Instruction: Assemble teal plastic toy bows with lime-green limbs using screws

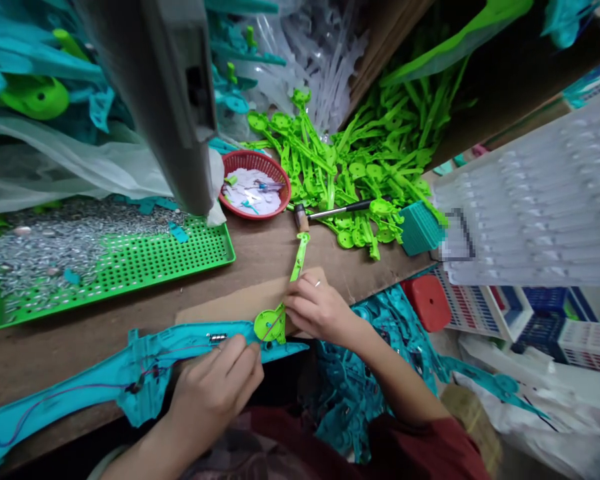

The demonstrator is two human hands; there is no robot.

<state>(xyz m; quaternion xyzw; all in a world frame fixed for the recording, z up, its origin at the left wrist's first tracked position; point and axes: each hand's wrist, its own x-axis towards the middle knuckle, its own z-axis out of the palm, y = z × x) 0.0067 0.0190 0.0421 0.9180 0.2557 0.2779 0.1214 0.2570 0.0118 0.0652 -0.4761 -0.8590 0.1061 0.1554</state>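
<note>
At the desk's [260, 257] near edge the left hand [215, 390] pins the teal shell [180, 347] flat, grip pinched closed on it, so the right hand [315, 310], closed on the green lever [280, 307], can seat its round end.

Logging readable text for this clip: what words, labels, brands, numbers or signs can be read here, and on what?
None can be read.
Pixelated patch beside the teal block: masked out, unreadable.
White scraps in the red basket: any print is too small to tell.
Green part at the right hand, teal piece under the left hand, green tray: no markings show.
</note>
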